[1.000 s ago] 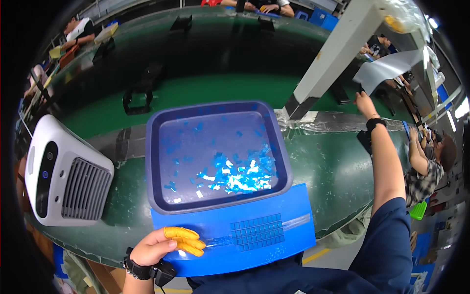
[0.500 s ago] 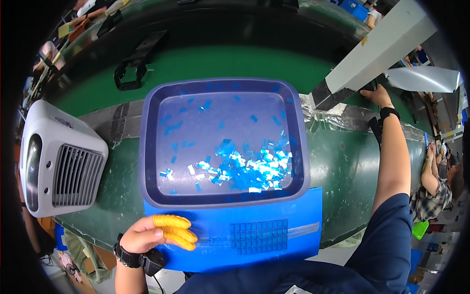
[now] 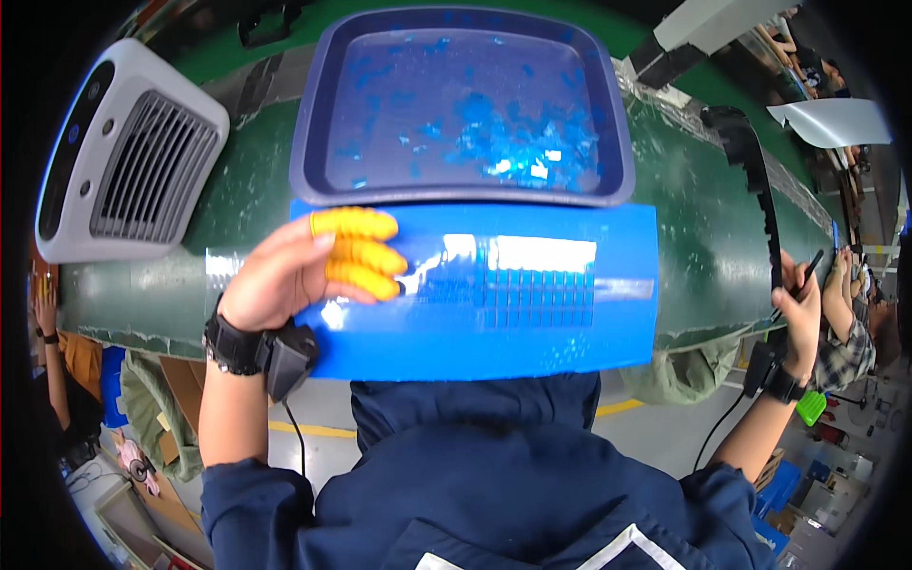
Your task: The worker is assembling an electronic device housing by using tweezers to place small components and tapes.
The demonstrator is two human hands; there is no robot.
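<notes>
A scuffed green table (image 3: 256, 180) carries a glossy, rectangular blue sheet (image 3: 380, 361) that reaches past the near edge. Farther from that edge sits a purple-blue, round-cornered, rimmed tray (image 3: 465, 198); toward the left edge stands a white, boxy, dark-grilled appliance (image 3: 152, 157).

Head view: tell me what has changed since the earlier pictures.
The right hand has drawn back from beside the pillar and now holds a long black strip. The view has dipped, so things sit higher in it. Unchanged: the left hand over the left part of the blue board, the blue grid on it, the tray of blue chips beyond.
</notes>
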